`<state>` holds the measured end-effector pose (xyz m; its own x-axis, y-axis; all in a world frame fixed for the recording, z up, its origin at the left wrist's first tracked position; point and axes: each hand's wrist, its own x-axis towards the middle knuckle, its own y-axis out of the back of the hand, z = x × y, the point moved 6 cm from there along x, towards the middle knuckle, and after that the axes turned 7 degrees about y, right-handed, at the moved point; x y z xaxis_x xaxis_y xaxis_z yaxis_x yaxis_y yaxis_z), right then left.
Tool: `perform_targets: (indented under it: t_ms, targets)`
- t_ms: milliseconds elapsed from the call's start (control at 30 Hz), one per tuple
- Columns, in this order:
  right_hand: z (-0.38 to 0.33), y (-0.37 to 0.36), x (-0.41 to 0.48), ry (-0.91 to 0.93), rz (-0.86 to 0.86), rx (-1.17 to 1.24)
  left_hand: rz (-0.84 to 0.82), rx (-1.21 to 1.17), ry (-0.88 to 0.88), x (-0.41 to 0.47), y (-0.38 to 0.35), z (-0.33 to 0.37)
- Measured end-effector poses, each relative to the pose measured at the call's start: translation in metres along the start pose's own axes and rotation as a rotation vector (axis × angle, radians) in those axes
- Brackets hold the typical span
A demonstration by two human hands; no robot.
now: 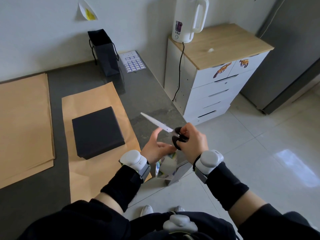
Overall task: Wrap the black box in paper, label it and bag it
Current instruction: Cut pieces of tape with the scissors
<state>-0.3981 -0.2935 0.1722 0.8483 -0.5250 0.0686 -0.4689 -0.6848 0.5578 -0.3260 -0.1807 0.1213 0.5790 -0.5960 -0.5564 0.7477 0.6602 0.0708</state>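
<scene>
Black box (97, 132) centred on a kraft paper sheet (90, 101) on the worktop (147, 94), ready for wrapping. Right hand (194, 142) fingers clench the scissors (164, 127) handles; left hand (155, 148) fingers lie released beside the blades, probably steadying them.

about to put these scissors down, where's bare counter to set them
Best patch: bare counter right of the paper sheet, in front of the label sheet. Also a narrow strip between the paper stack and that sheet. The near corner is crowded by a packet.
</scene>
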Motion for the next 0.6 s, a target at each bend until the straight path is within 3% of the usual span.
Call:
perform_targets:
  t_ms: [267, 433, 600]
  targets:
    - [-0.010, 0.004, 0.002, 0.089, -0.044, -0.046, -0.125, -0.017, 0.255, -0.002, -0.006, -0.020]
    - [0.002, 0.012, 0.013, 0.015, -0.072, -0.134, -0.236, -0.145, 0.056, -0.005, -0.014, -0.008]
    - [0.003, 0.019, 0.015, -0.001, -0.060, -0.147, -0.202, -0.013, -0.100, -0.007, -0.017, 0.002]
